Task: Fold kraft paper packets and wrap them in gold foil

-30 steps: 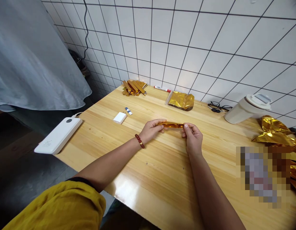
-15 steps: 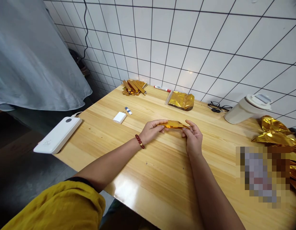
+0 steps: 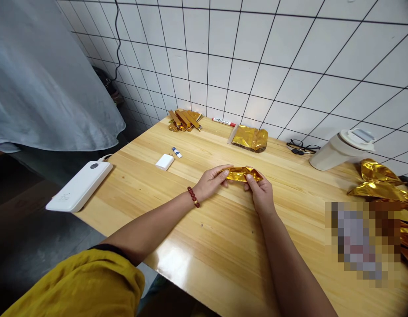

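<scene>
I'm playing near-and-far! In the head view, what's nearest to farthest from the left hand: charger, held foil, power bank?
1. Held foil: in the left hand.
2. Charger: left of that hand, on the table.
3. Power bank: farther left, at the table's edge.

Left hand (image 3: 208,182) pinches left end of folded gold foil (image 3: 237,174), thumb on top; right hand (image 3: 262,191) grips near right end, thumb pressed on foil; both over wooden table (image 3: 207,255); red bead bracelet (image 3: 193,197) on left wrist; white charger (image 3: 164,162) just beside small blue-and-white item (image 3: 177,152); white power bank (image 3: 80,185) at table's left edge; along tiled wall (image 3: 223,75), pile of gold strips (image 3: 184,120), red-and-white marker (image 3: 223,122), stack of gold sheets (image 3: 250,138), dark-framed glasses (image 3: 304,148), pale lidded tumbler (image 3: 336,152); crumpled gold foil (image 3: 377,189) at far right, beside pixelated patch (image 3: 358,246).
</scene>
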`<state>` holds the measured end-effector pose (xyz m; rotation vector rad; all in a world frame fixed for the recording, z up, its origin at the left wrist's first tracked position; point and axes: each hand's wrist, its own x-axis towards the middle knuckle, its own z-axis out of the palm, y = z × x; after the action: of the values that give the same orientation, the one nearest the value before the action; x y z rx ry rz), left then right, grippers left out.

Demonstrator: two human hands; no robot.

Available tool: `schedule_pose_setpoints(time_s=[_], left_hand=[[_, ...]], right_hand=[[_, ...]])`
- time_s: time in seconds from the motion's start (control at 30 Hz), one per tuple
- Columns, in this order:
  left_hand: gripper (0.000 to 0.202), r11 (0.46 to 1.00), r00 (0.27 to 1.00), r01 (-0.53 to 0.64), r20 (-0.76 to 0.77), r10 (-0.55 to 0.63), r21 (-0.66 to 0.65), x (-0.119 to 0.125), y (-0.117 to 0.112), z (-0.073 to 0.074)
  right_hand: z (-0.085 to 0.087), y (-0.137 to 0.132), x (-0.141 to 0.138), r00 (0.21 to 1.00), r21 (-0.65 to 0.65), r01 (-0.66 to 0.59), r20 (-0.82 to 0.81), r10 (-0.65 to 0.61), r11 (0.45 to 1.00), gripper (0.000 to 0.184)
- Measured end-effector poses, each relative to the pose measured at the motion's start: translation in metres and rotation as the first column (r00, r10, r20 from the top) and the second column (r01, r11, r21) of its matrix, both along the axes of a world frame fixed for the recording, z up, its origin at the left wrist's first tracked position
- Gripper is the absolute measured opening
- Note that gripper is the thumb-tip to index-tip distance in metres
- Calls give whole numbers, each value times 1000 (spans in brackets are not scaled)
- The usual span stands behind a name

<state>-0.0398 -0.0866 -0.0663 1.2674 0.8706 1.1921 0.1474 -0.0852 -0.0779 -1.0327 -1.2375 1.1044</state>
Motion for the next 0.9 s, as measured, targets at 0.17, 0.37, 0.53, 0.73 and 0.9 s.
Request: schedule_pose_setpoints(time_s=[0.17, 0.37, 0.53, 0.73, 0.9], left_hand=[[68, 999, 1000, -3, -19, 2, -36, 1, 2, -7], [70, 998, 998, 54, -27, -55, -34, 0, -1, -5], [74, 999, 999, -1, -33, 0, -37, -1, 0, -4], [77, 999, 1000, -1, -24, 0, -33, -1, -2, 1], [82, 977, 976, 210, -51, -211, -25, 0, -9, 1]], right_hand=[[-4, 2, 1, 1000, -18, 29, -8, -29, 999, 45], [-3, 1, 3, 1000, -17, 19, 7, -19, 1000, 47], [0, -2, 2, 996, -1, -13, 93, 13, 1000, 48], [-2, -2, 1, 992, 14, -72, 105, 70, 997, 44], [-2, -1, 2, 999, -12, -38, 0, 38, 999, 48]])
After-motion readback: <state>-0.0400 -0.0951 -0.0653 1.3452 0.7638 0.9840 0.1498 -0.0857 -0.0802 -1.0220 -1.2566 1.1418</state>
